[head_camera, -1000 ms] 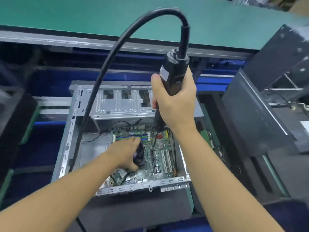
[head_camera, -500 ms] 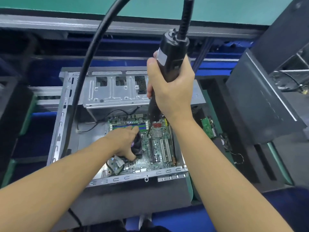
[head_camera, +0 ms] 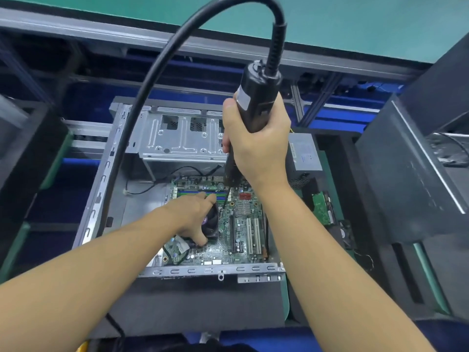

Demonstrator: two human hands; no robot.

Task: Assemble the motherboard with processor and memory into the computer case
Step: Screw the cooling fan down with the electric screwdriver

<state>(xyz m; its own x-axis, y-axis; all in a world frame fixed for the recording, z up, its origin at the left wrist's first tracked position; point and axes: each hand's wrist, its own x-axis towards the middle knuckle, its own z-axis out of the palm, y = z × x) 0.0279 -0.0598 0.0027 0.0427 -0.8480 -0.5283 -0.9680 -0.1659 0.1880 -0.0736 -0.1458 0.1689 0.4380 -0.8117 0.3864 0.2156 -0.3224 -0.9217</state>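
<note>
Motherboard (head_camera: 243, 240) seated in the computer case (head_camera: 101, 189): the right hand (head_camera: 256, 146), wrapped round the corded electric screwdriver (head_camera: 256, 97), should hold its bit plumb beside the memory slots (head_camera: 193, 193) while the left hand (head_camera: 190, 219), gripping the cooler fan (head_camera: 212, 226), steadies the board.

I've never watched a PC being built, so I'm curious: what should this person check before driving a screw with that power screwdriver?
1. Right hand grips the screwdriver firmly: ok.
2. Left hand holds the fan steady: ok.
3. Motherboard lies inside the case: ok.
4. Bit seated on a screw: cannot tell, the tip is too small to see.
5. Cable arches above the work, not lying on the motherboard: ok.
</note>
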